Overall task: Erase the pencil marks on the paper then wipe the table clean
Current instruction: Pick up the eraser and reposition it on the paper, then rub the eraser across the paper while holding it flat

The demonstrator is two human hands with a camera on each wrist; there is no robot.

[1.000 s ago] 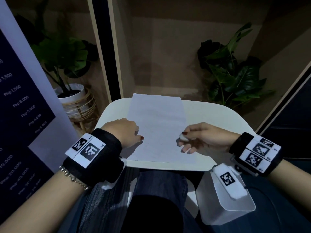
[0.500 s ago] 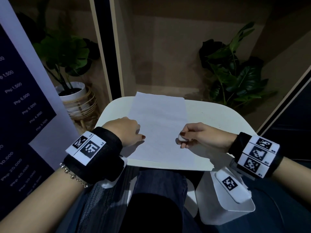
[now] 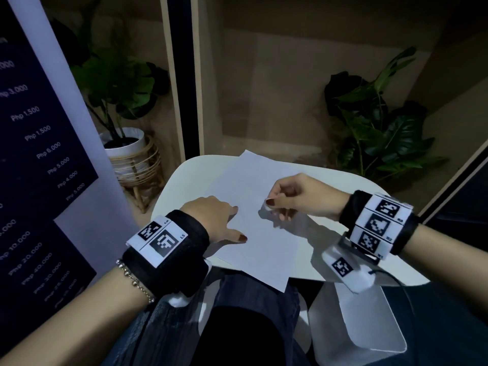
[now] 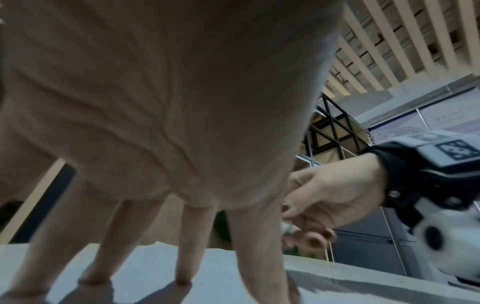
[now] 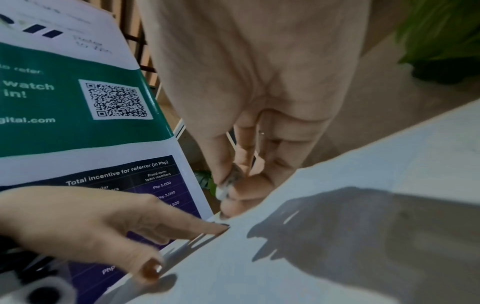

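right hand (image 3: 293, 196): pinches the eraser (image 3: 264, 206), just above the paper (image 3: 266, 249)
left hand (image 3: 211, 220): fingers spread flat, pressing the paper's left side

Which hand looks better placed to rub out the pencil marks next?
The right hand: it already pinches the eraser just above the paper. The left hand presses the sheet flat with spread fingers.
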